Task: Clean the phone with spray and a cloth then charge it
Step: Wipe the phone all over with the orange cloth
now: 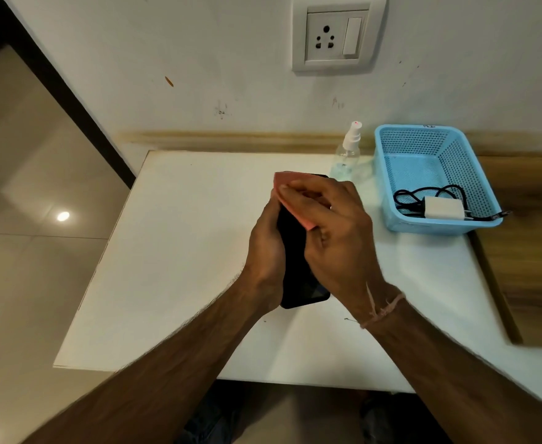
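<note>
Over the desk (183, 251), the left hand (264, 251) fingers grip one phone (295, 267); the right hand (336, 232) fingers curl round one cloth (287, 179) pressed on it. Far right stand one spray bottle (348, 152) and one basket (468, 174) with one charger (442, 208)

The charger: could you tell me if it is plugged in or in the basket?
In the basket: the charger lies inside it; the wall socket holds nothing.

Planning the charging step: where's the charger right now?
Head view, right side: the white charger lies with its black cable in the blue basket on the white table, just right of the spray bottle.
</note>
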